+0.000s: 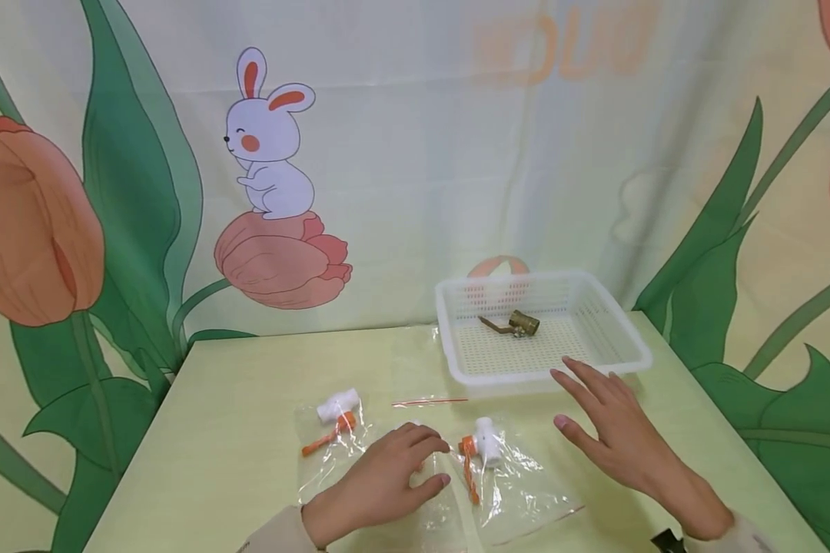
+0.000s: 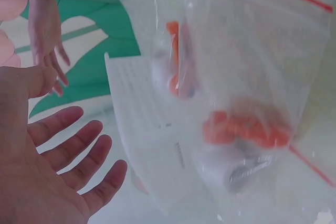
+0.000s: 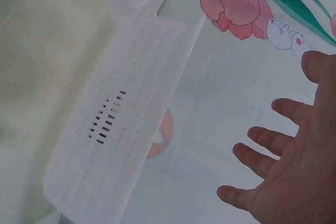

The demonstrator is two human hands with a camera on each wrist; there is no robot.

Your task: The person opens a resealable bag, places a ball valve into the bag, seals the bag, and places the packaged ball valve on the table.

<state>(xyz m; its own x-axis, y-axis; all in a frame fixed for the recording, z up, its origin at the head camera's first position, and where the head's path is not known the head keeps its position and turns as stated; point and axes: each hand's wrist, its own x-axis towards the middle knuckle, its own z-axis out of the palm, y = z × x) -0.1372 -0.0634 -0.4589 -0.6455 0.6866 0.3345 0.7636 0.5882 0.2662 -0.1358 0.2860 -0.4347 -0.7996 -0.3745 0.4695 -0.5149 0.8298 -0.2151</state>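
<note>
My left hand (image 1: 387, 480) is over a clear zip bag (image 1: 432, 522) in the middle, fingers loosely bent and nothing held. Mostly hidden under that hand is a bit of orange and white. To its left lies a bagged white plastic ball valve (image 1: 339, 405) with an orange lever handle (image 1: 320, 443). Another white valve (image 1: 487, 444) with an orange handle (image 1: 470, 476) lies bagged to the right. In the left wrist view, an orange handle (image 2: 247, 129) shows through plastic. My right hand (image 1: 619, 434), fingers spread and without any object, is in the air before the white basket (image 1: 480, 378).
Inside the perforated basket sits a worn brass valve (image 1: 524, 323) with a rusty lever. A flat clear bag with a red zip line (image 1: 429, 402) lies by the basket's left front. Behind the table (image 1: 235, 399) hangs a printed curtain (image 1: 401, 192).
</note>
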